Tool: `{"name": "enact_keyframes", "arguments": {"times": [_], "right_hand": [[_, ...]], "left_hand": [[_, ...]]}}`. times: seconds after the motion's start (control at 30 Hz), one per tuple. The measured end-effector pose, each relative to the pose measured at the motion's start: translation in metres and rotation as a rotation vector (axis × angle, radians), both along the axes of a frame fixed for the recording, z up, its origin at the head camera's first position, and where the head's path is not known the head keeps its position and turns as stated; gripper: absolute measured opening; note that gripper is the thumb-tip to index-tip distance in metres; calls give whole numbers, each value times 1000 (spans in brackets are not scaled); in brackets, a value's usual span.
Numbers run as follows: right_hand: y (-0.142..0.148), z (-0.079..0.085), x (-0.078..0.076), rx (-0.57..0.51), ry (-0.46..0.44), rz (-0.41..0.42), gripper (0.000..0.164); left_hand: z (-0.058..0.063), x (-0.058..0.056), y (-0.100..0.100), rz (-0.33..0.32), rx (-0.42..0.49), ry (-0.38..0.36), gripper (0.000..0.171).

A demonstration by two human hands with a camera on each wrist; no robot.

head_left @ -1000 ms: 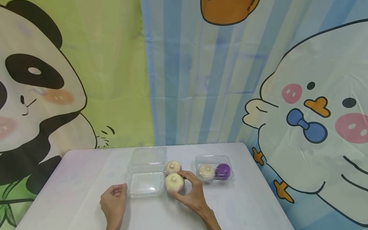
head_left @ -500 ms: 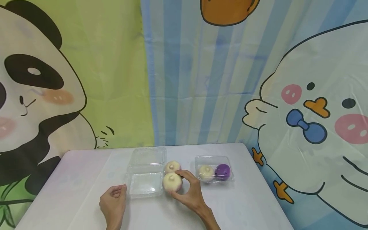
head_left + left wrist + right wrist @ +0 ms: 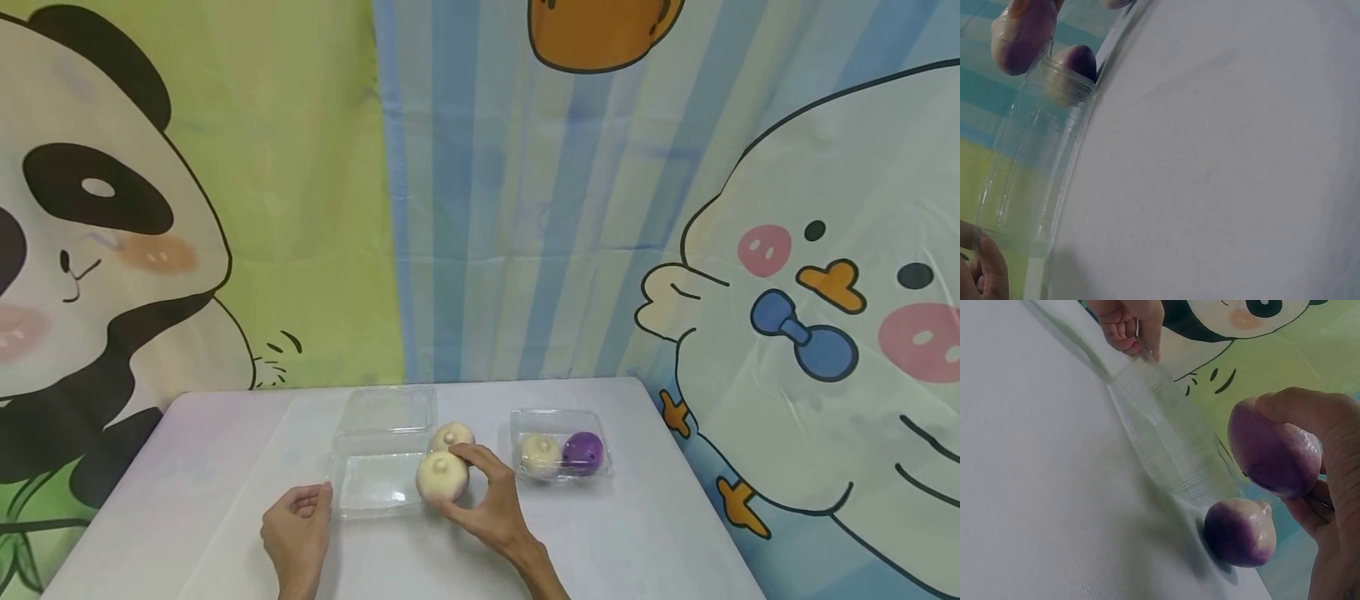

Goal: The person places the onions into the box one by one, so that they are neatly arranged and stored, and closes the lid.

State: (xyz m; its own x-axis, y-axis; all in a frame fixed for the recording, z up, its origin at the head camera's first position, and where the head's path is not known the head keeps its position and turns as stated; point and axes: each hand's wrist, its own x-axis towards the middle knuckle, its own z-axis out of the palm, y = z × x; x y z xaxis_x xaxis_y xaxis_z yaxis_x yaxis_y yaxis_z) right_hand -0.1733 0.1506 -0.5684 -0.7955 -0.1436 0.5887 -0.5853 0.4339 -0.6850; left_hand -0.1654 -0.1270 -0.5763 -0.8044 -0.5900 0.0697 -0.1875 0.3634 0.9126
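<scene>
My right hand pinches a round cream-and-purple onion between thumb and fingers. In the right wrist view that onion hangs above the table, close to the end of an open clear plastic box. The box lies with its hinged lid folded back, and nothing shows inside it. My left hand pinches the left rim of the box. A second onion rests on the table right beside the box, partly covered by the held one in the head view.
To the right stands another clear plastic box holding a cream onion and a purple one. The white table ends in front of a cartoon curtain with a panda and a white bird.
My right hand has carried the onion a little left, so it now overlaps the right edge of the open box in the head view. The left hand has stayed at the rim.
</scene>
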Motion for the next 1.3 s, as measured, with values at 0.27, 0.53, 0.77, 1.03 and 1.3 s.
{"name": "enact_keyframes", "arguments": {"times": [0.27,0.53,0.77,1.03,1.3], "right_hand": [[-2,0,-3,-5,7,31,68],[-8,0,-8,3,-5,51,66],[-11,3,-11,-1,-10,48,65],[-12,7,-16,-12,-10,79,64],[-18,6,-18,-24,-25,90,64]], "left_hand": [[-1,0,0,-1,-6,1,18],[-2,0,-1,12,1,-21,18],[-1,0,0,11,3,-8,17],[0,0,0,-6,-5,26,17],[0,1,-1,-12,-8,38,16]]}}
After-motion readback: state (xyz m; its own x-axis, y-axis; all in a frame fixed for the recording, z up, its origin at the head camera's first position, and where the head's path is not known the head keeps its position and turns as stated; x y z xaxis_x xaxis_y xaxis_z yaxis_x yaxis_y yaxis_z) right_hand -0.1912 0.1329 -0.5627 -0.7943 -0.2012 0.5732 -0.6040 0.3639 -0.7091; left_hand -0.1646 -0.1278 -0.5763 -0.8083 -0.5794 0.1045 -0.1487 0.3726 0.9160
